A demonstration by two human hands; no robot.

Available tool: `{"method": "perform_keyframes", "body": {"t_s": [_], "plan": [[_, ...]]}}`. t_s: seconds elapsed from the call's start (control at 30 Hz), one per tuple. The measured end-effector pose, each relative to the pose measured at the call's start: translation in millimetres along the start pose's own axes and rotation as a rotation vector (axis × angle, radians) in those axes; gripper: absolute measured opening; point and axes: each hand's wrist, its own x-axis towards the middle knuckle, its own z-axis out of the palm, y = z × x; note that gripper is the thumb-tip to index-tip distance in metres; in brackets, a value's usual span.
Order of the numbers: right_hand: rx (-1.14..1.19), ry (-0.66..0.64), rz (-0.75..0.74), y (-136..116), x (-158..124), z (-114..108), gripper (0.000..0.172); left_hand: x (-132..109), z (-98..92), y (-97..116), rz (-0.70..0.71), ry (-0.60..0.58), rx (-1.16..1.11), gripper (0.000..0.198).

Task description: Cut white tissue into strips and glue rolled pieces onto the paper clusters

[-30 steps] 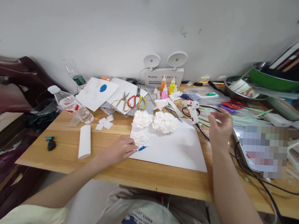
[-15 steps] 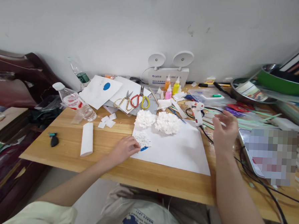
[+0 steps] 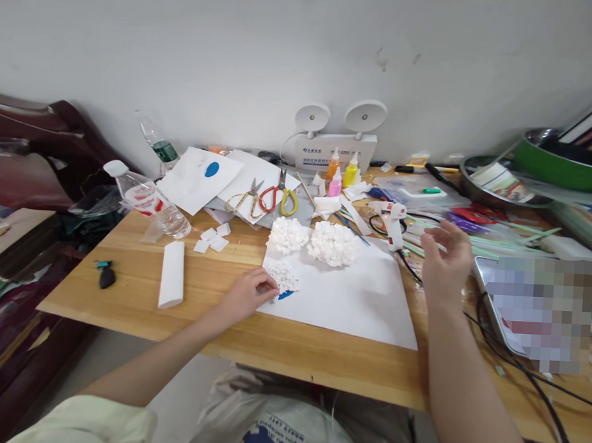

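At the left edge of a white sheet of paper (image 3: 356,304), my left hand (image 3: 247,292) pinches the rim of a blue paper disc (image 3: 285,294). Small white scraps (image 3: 282,274) cover most of that disc. Two fluffy white paper clusters (image 3: 332,243) lie just behind it on the sheet. My right hand (image 3: 447,266) is raised over the right side of the table, fingers loosely curved and apart, with nothing visible in it. Nearest to it stands a white hot glue gun (image 3: 391,223), its black cord running past the wrist.
Scissors (image 3: 250,199) and red-and-yellow-handled pliers (image 3: 280,197) lie at the back. White squares (image 3: 213,238), a white roll (image 3: 173,274) and a leaning water bottle (image 3: 151,204) are on the left. Paint bottles (image 3: 334,180) stand by the wall; a tray (image 3: 494,311) and green straws (image 3: 493,247) lie right.
The view has shifted very slightly. Both hands stay in nearly the same places, and the left fingers have altered a little at the disc's rim.
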Motion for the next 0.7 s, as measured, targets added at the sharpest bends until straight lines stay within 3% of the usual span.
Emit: {"method": "perform_keyframes", "body": {"t_s": [0.43, 0.63, 0.7], "plan": [[0.023, 0.008, 0.014, 1.1, -0.8, 0.9, 0.038, -2.6, 3.4, 0.2, -0.057, 0.019, -0.039, 0.015], [0.030, 0.000, -0.006, 0.9, -1.2, 0.4, 0.037, -13.1, -2.6, 2.6, 0.003, -0.012, 0.010, 0.024], [0.018, 0.002, -0.001, 2.0, -0.9, 0.5, 0.037, -14.5, -4.1, 3.2, 0.006, -0.022, 0.020, 0.019]]}}
